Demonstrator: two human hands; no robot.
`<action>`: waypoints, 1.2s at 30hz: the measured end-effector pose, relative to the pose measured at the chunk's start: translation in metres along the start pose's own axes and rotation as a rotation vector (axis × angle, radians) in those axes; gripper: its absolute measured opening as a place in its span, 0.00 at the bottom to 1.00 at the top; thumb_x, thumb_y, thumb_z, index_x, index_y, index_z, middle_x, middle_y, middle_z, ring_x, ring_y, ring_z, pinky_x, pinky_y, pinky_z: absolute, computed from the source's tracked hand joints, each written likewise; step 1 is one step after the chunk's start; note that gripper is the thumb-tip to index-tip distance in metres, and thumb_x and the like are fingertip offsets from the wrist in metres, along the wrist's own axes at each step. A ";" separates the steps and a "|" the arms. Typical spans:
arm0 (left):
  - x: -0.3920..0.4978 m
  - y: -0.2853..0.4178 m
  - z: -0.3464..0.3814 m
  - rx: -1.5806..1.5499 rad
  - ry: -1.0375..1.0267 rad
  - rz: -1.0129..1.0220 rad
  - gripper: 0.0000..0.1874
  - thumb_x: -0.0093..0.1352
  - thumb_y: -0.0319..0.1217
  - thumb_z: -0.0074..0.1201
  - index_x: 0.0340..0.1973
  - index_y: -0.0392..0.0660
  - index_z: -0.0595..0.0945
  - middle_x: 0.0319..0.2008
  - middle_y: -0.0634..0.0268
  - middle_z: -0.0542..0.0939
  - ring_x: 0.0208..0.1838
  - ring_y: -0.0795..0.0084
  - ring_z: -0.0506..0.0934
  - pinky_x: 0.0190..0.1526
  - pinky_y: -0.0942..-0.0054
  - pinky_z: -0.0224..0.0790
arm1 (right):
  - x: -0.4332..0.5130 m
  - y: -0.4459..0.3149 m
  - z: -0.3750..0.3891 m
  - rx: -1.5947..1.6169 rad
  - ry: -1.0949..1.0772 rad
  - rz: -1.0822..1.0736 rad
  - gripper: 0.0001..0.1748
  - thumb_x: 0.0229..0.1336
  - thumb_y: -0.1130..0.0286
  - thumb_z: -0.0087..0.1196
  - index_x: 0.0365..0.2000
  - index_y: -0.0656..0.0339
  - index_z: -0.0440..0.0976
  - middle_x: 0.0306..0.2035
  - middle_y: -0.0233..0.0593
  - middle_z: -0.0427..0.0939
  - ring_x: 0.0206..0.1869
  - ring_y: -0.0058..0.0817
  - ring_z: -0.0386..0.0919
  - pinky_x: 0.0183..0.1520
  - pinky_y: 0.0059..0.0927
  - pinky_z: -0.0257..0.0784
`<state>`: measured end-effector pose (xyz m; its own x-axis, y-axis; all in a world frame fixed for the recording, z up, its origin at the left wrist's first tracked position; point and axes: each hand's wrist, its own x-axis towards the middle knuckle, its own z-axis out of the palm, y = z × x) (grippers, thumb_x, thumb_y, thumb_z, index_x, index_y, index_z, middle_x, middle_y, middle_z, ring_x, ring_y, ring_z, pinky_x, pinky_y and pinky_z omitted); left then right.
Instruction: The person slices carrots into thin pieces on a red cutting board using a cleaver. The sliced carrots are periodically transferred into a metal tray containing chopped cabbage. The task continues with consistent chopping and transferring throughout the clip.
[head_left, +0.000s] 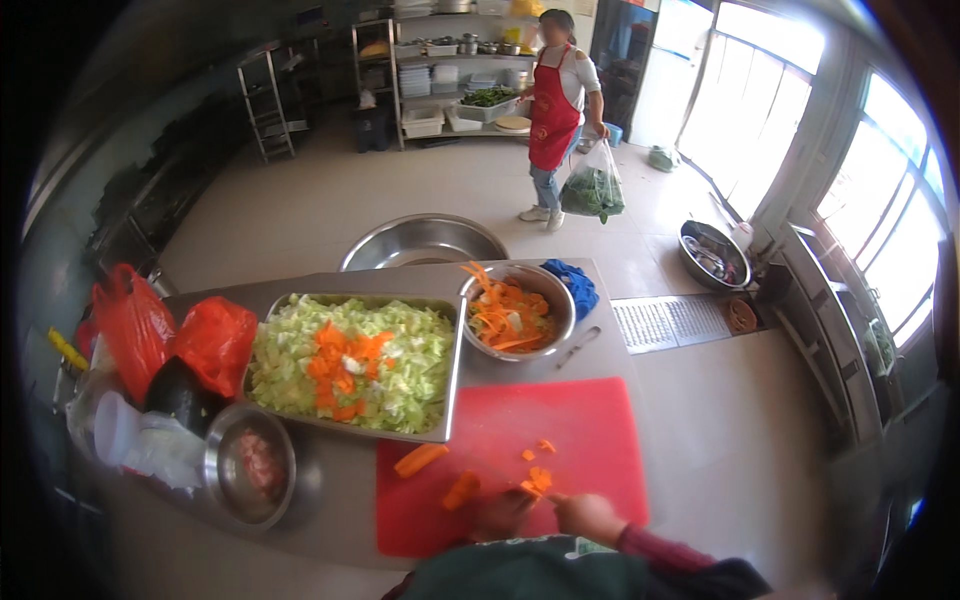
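My left hand (501, 514), dark and blurred, is low over the red cutting board (555, 420), close to cut carrot pieces (538, 481). Just right of it, my right hand (589, 517) has its fingers curled, its fingertips near those pieces; whether it holds a tool is too blurred to tell. On the board lie a peeled carrot length (421, 460), another carrot piece (461, 490) and small bits. Behind, a steel tray (452, 360) holds chopped pale green leaves topped with carrot pieces. A steel bowl (564, 330) beside it holds carrot peelings.
A peeler-like metal tool (578, 347) and a blue cloth (574, 286) lie by the bowl. At left are red plastic bags (214, 341) and a steel bowl (214, 457) with raw meat (261, 463). Beyond the table, a person in a red apron (553, 112) carries greens.
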<state>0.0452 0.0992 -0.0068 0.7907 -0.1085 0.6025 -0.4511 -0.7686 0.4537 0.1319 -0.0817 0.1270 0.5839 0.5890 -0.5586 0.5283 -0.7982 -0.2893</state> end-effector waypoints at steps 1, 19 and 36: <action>-0.001 0.000 0.001 -0.003 0.021 0.018 0.18 0.71 0.29 0.56 0.56 0.43 0.84 0.48 0.57 0.84 0.45 0.56 0.83 0.44 0.61 0.79 | 0.001 0.002 0.001 -0.001 0.002 -0.009 0.28 0.62 0.69 0.50 0.63 0.46 0.74 0.34 0.48 0.87 0.38 0.48 0.87 0.40 0.52 0.80; -0.008 0.012 -0.002 -0.008 0.001 -0.041 0.15 0.76 0.28 0.54 0.56 0.39 0.82 0.49 0.49 0.83 0.52 0.49 0.82 0.52 0.56 0.77 | 0.022 0.003 0.027 -0.029 0.057 0.034 0.22 0.60 0.66 0.52 0.56 0.47 0.78 0.34 0.49 0.87 0.39 0.50 0.87 0.43 0.53 0.81; -0.015 0.005 0.009 -0.141 0.027 -0.107 0.22 0.73 0.24 0.50 0.63 0.36 0.79 0.57 0.49 0.80 0.59 0.49 0.79 0.59 0.54 0.76 | 0.023 0.010 0.026 -0.088 0.035 0.053 0.19 0.63 0.61 0.54 0.53 0.49 0.79 0.31 0.50 0.86 0.38 0.52 0.87 0.43 0.55 0.81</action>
<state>0.0351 0.0918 -0.0195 0.8268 -0.0130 0.5624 -0.4204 -0.6786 0.6023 0.1342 -0.0795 0.0911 0.6331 0.5511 -0.5435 0.5471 -0.8153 -0.1895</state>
